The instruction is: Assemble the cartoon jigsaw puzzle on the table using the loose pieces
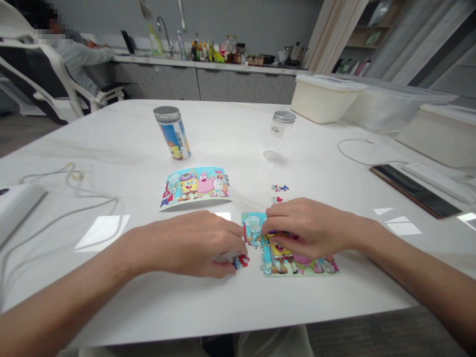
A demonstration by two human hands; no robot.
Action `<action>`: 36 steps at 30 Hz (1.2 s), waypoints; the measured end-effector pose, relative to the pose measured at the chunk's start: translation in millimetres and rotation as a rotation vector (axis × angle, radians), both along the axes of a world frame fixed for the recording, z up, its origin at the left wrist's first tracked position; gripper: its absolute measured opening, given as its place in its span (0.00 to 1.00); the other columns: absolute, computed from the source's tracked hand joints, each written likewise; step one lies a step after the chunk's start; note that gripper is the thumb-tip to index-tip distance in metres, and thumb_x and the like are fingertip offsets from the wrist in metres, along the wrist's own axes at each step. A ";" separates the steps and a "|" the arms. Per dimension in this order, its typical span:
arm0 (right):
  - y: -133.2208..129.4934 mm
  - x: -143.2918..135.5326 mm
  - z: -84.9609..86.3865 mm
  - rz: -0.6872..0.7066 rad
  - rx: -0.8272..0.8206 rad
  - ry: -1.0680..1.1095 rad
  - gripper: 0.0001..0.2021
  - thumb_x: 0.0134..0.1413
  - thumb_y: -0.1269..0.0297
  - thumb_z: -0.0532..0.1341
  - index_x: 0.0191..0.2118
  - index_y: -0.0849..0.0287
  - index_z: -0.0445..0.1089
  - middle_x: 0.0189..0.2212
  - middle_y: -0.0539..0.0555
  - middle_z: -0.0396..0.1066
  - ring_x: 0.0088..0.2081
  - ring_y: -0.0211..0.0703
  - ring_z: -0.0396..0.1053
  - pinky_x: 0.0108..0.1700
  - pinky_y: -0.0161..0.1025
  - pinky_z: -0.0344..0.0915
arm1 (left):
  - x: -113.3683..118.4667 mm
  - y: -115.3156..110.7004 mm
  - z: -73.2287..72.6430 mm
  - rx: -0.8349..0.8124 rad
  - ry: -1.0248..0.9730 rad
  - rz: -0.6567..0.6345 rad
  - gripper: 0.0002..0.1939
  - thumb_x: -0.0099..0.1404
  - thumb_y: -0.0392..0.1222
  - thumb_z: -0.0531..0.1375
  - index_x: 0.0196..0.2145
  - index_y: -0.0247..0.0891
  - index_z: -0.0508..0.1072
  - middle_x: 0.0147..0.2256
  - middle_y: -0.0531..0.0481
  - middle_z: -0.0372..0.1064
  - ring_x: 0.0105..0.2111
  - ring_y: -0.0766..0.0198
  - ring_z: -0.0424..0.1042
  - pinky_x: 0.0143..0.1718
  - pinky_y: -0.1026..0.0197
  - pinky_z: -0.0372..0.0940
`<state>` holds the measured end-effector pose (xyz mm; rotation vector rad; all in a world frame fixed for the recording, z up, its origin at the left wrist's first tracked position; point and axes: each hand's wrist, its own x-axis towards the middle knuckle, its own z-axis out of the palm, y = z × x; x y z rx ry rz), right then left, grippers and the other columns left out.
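Note:
A partly joined cartoon jigsaw puzzle (275, 265) lies flat near the table's front edge, with a gap at its lower left corner. My right hand (308, 225) rests over its upper part, fingers bent down onto it and hiding some of the picture; whether they pinch a piece is hidden. Left of the puzzle, my left hand (208, 243) is closed on a red and blue puzzle piece (243, 261). A few loose puzzle pieces (280, 188) lie beyond my right hand. Behind my left hand lies a curled picture card (197, 187) with the same cartoon figures.
A filled jar (173, 133) with a metal lid and a clear jar (278, 134) stand farther back. Storage boxes (323, 99), a dark phone-like slab (412, 191) and a cable are at the right. At the left are a white device (18, 208) and cables. A person sits far left.

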<state>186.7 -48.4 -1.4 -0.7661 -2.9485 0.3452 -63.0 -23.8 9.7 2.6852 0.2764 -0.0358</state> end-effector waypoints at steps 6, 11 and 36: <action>-0.4 -2.2 -1.4 0.012 -0.023 0.027 0.10 0.60 0.72 0.52 0.41 0.63 0.69 0.30 0.54 0.67 0.31 0.40 0.62 0.32 0.37 0.57 | 1.6 -1.5 -0.3 -0.026 0.013 0.024 0.04 0.61 0.33 0.60 0.33 0.40 0.70 0.31 0.56 0.68 0.29 0.68 0.66 0.28 0.65 0.58; -0.6 -4.3 -3.3 0.071 -0.036 0.071 0.14 0.63 0.70 0.51 0.51 0.62 0.67 0.32 0.55 0.67 0.32 0.40 0.62 0.33 0.37 0.57 | 4.2 -2.7 -0.9 -0.034 0.062 0.081 0.05 0.60 0.36 0.62 0.36 0.39 0.71 0.34 0.54 0.69 0.33 0.65 0.69 0.33 0.65 0.61; -1.3 -3.2 -0.6 0.057 -0.141 0.034 0.14 0.62 0.68 0.54 0.52 0.61 0.69 0.33 0.55 0.68 0.32 0.40 0.63 0.33 0.35 0.57 | -0.9 2.7 -10.7 0.301 -0.053 -0.093 0.10 0.71 0.39 0.52 0.36 0.38 0.74 0.28 0.52 0.66 0.23 0.68 0.63 0.22 0.60 0.51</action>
